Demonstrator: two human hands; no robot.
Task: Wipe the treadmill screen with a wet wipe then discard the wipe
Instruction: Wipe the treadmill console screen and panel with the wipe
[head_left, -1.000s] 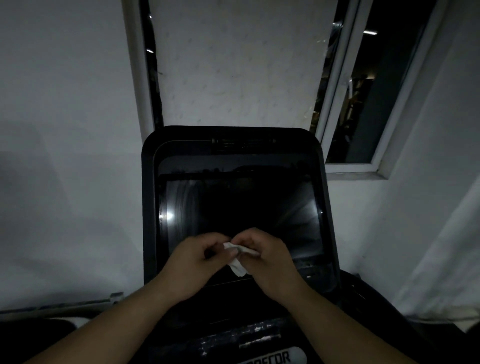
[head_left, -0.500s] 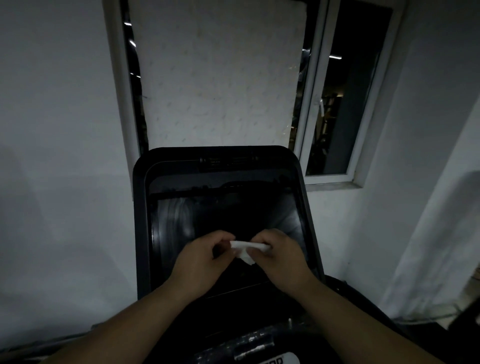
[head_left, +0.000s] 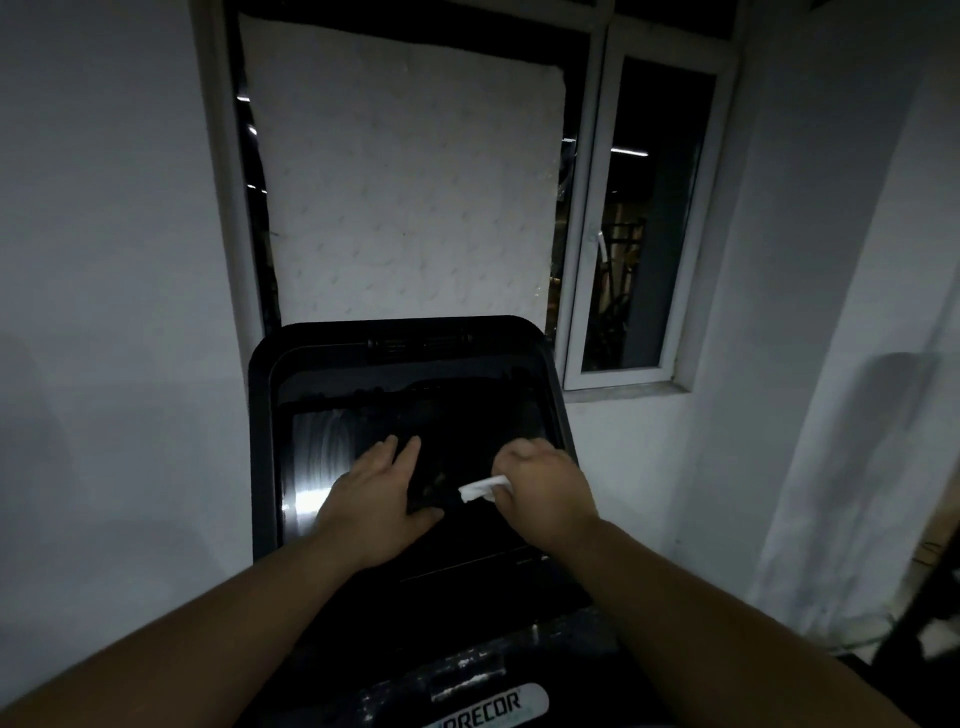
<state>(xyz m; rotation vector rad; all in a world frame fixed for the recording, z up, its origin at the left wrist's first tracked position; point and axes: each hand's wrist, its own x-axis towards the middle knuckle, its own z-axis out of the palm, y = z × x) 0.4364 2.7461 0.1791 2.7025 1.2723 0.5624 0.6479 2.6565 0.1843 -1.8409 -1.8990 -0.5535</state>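
The black treadmill console (head_left: 260, 415) stands in front of me, its dark glossy screen (head_left: 322, 447) showing wipe streaks and a bright glare at the lower left. My right hand (head_left: 545, 493) is closed on a crumpled white wet wipe (head_left: 480, 488), which sticks out to the left of my fist over the screen's right part. My left hand (head_left: 376, 493) lies flat over the screen's left-middle, fingers spread and pointing up, holding nothing. The two hands are apart.
A white wall surrounds the console. Behind it is a window (head_left: 644, 218) with a white textured panel (head_left: 400, 182) covering its left part and dark glass on the right. A "PRECOR" label (head_left: 493, 706) sits on the lower console.
My left hand let go of the wipe and opened flat over the screen. My right hand drew the wipe to the right. The view tilted up, so the console sits lower in frame.
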